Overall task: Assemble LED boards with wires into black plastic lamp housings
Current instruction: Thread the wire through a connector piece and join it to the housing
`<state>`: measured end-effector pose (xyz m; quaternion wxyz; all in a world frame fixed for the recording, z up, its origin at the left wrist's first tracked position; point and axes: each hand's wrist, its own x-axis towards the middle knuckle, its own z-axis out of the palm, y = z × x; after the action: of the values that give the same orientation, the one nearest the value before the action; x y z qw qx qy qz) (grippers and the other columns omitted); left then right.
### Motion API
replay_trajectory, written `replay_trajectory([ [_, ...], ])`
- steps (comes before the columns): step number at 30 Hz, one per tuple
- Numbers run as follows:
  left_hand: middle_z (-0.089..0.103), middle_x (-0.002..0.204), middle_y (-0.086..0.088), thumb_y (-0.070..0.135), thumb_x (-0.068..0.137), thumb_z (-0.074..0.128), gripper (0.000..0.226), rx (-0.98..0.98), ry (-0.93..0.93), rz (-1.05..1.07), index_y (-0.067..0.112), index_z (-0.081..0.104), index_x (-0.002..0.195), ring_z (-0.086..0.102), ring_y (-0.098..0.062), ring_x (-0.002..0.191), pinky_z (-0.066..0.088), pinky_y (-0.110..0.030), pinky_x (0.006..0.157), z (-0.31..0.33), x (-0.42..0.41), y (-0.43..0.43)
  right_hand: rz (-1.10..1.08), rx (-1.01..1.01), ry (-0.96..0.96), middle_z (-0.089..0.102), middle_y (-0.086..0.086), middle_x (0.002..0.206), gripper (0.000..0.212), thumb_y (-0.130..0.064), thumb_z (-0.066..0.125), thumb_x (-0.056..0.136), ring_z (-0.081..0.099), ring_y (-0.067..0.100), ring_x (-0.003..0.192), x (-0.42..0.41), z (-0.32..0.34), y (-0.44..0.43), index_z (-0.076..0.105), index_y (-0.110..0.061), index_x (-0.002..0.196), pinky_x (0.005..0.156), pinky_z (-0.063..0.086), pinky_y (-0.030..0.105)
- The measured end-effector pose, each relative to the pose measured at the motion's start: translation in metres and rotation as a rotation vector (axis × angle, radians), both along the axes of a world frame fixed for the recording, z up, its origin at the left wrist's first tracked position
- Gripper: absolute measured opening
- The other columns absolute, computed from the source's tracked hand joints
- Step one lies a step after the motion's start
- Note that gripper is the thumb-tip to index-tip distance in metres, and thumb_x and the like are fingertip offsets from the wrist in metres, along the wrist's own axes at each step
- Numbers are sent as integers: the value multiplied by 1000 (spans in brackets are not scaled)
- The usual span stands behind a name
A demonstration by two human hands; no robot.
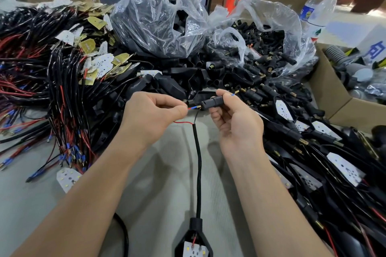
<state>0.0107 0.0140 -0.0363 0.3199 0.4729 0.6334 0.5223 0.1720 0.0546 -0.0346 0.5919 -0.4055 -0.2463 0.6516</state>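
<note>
My left hand point(153, 113) pinches the red wire's blue terminal point(193, 108) at the mouth of a small black connector tube point(213, 102). My right hand point(235, 120) grips that tube between thumb and fingers; a blue-tipped wire end sticks out past the fingers. From the two wires a black sleeved cable point(198, 165) runs down to a black lamp housing point(193, 240) at the bottom edge, with a white LED board point(193, 251) seated in it.
Bundles of red and black wires with LED boards point(62, 94) cover the left. Two clear bags hold black housings point(158, 21) and connectors point(265, 48). Finished assemblies point(325, 165) pile at the right beside a cardboard box point(334, 100). A water bottle point(317, 10) stands behind.
</note>
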Motion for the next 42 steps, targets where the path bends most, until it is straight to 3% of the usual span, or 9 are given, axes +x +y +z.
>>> replay_trajectory([
  [6,77,72,9,39,62,80,10,-21,1,34,38,82,72,71,-5,71,57,-29,77,1,2,0,9,11,-4,72,6,72,23,-2,56,100,59,12,51,1,0,1,76,-4,89,55,53,19],
  [11,73,64,7,33,61,79,9,4,-95,-18,30,82,70,60,-2,60,48,-17,63,2,7,0,-17,77,-91,72,4,71,24,2,58,98,59,13,54,2,-1,1,77,-5,85,57,54,20],
  [20,75,66,11,25,72,86,18,59,-1,142,41,80,68,60,2,56,47,-19,63,-2,12,-1,70,121,-158,73,10,79,23,3,59,98,65,14,58,1,2,0,78,-4,85,61,59,23],
  [27,68,57,22,32,71,78,16,134,215,194,48,77,71,62,7,53,40,-5,53,1,22,-5,54,145,-168,72,12,82,23,5,59,96,66,16,64,-1,2,-2,77,-4,86,60,58,23],
  [29,70,59,19,33,72,79,17,139,169,172,50,77,74,62,5,53,43,-7,55,-1,21,-3,72,147,-170,72,12,82,23,4,60,97,66,16,63,-2,2,-2,78,-5,85,60,58,23],
  [32,77,71,10,37,68,84,14,113,-1,87,42,81,81,72,-6,66,59,-30,72,0,17,0,43,128,-142,73,13,85,22,3,60,97,66,17,63,-1,2,-1,77,-5,87,61,58,22],
  [35,77,72,6,49,63,79,17,85,5,98,40,81,77,73,-13,72,60,-42,80,0,9,2,3,83,-78,74,13,85,19,3,60,97,66,18,61,2,2,1,77,-2,89,61,59,22],
  [39,74,67,-9,36,65,77,9,52,-21,43,28,81,68,62,-16,65,50,-38,71,1,9,2,16,82,-95,73,12,86,21,3,60,97,66,17,62,2,2,2,78,-4,88,62,60,22],
  [42,73,62,2,37,66,76,5,23,115,11,37,80,68,68,-13,59,57,-32,67,-1,16,0,32,124,-168,72,12,86,23,3,60,96,64,16,65,-2,1,-1,78,-6,86,60,57,22],
])
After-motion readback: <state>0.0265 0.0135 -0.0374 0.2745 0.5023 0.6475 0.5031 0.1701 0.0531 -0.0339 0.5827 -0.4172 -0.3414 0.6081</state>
